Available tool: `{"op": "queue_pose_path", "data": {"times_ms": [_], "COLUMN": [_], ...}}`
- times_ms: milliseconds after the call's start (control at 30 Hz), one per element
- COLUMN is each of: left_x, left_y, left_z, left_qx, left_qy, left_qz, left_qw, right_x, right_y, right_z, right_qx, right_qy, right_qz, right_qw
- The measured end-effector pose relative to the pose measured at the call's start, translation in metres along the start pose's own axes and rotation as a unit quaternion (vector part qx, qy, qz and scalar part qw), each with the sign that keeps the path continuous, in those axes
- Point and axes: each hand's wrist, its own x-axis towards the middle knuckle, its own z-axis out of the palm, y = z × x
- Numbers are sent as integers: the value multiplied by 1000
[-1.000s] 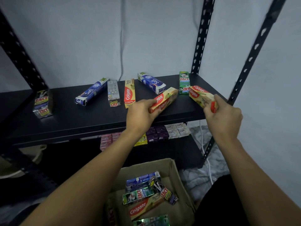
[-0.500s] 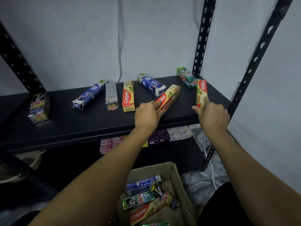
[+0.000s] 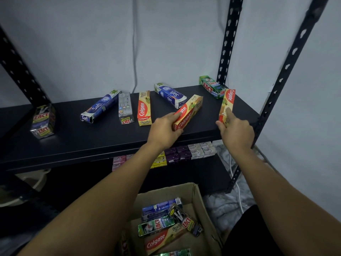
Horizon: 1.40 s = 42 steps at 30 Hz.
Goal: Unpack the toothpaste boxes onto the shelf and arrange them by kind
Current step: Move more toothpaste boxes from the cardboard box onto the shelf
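Observation:
On the black shelf (image 3: pixel 77 141) my left hand (image 3: pixel 163 129) grips the near end of a slanted Colgate box (image 3: pixel 190 112). My right hand (image 3: pixel 235 130) holds the near end of another Colgate box (image 3: pixel 227 102), forefinger lying on top. A third Colgate box (image 3: pixel 144 108) lies flat further left. Two blue Safi boxes (image 3: pixel 100 106) (image 3: pixel 169 95) lie on the shelf, with a silver Zact box (image 3: pixel 125 108) between them. A green Zact box (image 3: pixel 212 87) lies at the back right, and a dark Zact box (image 3: pixel 43 121) stands at the left.
A cardboard carton (image 3: pixel 204 215) on the floor below holds several more Colgate, Zact and Safi boxes. The lower shelf carries rows of Lux soap boxes (image 3: pixel 201 150). Black perforated uprights (image 3: pixel 228 41) frame the shelf at right; a white cable (image 3: pixel 238 189) runs down the wall.
Both hands have settled their Colgate boxes onto the shelf. The right one was swung from sideways to point at the wall, and the green Zact box was pushed back to the corner.

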Motion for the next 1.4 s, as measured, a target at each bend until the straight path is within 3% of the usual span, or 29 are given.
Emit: {"op": "queue_pose_path", "data": {"times_ms": [233, 433, 600, 733, 867, 1000, 1400], "left_x": [-7, -49, -103, -137, -176, -216, -309], "left_y": [-3, -12, -30, -57, -93, -132, -203], "left_z": [3, 0, 2, 9, 21, 43, 153], "left_qx": [-6, -34, 23, 46, 41, 44, -42], "left_qy": [-9, 82, 116, 42, -75, -183, -306], "left_qz": [-17, -17, 43, 22, -94, -187, -356], "left_qw": [1000, 996, 992, 998, 992, 964, 882], "right_x": [-10, -66, -116, -146, -172, -199, -256], "right_y": [4, -4, -20, -29, -27, -18, 22], "right_z": [1, 9, 42, 67, 93, 120, 213], "right_qx": [72, 182, 184, 141, 107, 84, 1], "right_qy": [-23, 64, -41, -167, -264, -344, -532], "right_qz": [-7, 12, -25, -69, -99, -99, -72], "right_qw": [997, 981, 982, 973, 954, 930, 844]}}
